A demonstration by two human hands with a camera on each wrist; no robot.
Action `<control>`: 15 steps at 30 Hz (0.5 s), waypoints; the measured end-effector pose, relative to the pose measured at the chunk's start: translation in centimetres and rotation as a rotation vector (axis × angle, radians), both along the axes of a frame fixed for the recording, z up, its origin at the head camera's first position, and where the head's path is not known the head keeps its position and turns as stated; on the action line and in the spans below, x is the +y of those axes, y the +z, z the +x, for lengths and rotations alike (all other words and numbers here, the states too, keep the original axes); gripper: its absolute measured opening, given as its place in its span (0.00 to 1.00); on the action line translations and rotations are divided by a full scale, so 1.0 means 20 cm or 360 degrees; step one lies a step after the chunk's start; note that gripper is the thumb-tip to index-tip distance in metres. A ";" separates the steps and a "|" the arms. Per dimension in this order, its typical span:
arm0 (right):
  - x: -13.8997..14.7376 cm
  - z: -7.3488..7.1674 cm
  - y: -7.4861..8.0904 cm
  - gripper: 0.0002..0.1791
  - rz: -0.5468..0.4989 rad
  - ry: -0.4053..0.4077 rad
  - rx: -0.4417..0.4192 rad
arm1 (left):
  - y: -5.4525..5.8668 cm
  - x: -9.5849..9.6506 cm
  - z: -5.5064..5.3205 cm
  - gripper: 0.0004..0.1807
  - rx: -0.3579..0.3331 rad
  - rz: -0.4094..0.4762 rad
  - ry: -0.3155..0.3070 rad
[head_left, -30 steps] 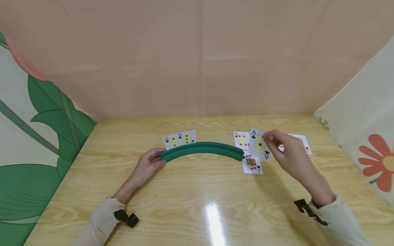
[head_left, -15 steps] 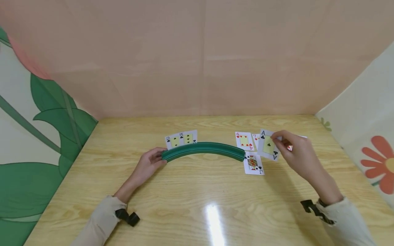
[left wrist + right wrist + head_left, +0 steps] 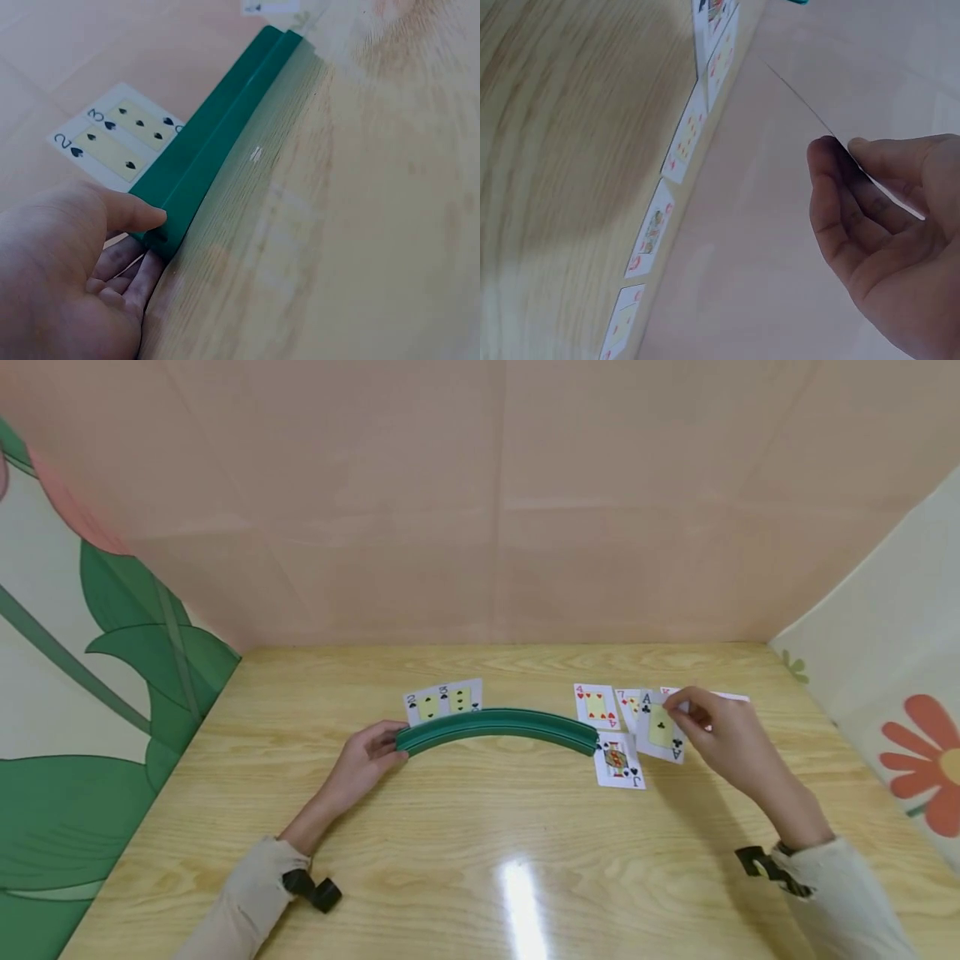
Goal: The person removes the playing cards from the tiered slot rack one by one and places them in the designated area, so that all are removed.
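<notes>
My left hand (image 3: 367,754) grips the left end of a curved green card holder (image 3: 495,722) lying on the table; its thumb lies over the top in the left wrist view. The two of spades (image 3: 101,157) and three of spades (image 3: 135,120) stand overlapped in the holder's left part. My right hand (image 3: 720,735) pinches the ace of clubs (image 3: 660,731) by its upper right edge, above the cards on the right. In the right wrist view that ace (image 3: 799,96) shows edge-on between thumb and fingers.
Face up on the wooden table (image 3: 450,843) lie the four of hearts (image 3: 596,706), a red seven (image 3: 626,702), partly covered, and the jack of spades (image 3: 618,762) by the holder's right end. A red king (image 3: 652,229) and another red card (image 3: 622,322) lie farther right.
My right hand has carried the ace of clubs to the right, then a little lower, uncovering the four of hearts and part of the seven. The left hand keeps its grip on the holder.
</notes>
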State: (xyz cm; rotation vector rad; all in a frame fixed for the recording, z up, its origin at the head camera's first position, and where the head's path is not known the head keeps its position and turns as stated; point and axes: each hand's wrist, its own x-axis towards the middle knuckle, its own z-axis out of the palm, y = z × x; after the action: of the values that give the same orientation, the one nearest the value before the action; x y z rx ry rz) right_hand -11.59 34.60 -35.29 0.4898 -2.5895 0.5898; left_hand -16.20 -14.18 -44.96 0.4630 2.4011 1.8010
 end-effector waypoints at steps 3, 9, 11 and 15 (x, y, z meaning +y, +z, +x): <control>0.02 -0.01 -0.02 0.06 0.0020 0.0003 -0.0052 | 0.00 0.00 0.00 0.20 -0.0013 -0.0001 0.0009; 0.06 -0.02 -0.05 0.04 0.0024 -0.0008 -0.0122 | 0.00 0.00 -0.01 0.20 -0.0010 0.0013 -0.0005; 0.07 -0.03 -0.06 0.04 0.0029 -0.0007 -0.0169 | 0.00 0.00 -0.01 0.20 -0.0009 0.0019 -0.0007; 0.10 -0.04 -0.08 0.05 0.0054 0.0023 -0.0306 | 0.00 0.00 -0.01 0.20 -0.0015 0.0024 -0.0009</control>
State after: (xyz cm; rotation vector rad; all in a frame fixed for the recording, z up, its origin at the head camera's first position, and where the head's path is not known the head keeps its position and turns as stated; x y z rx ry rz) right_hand -12.35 36.61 -36.87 0.4845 -2.7835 0.6267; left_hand -16.30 -14.20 -44.94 0.4612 2.3794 1.8160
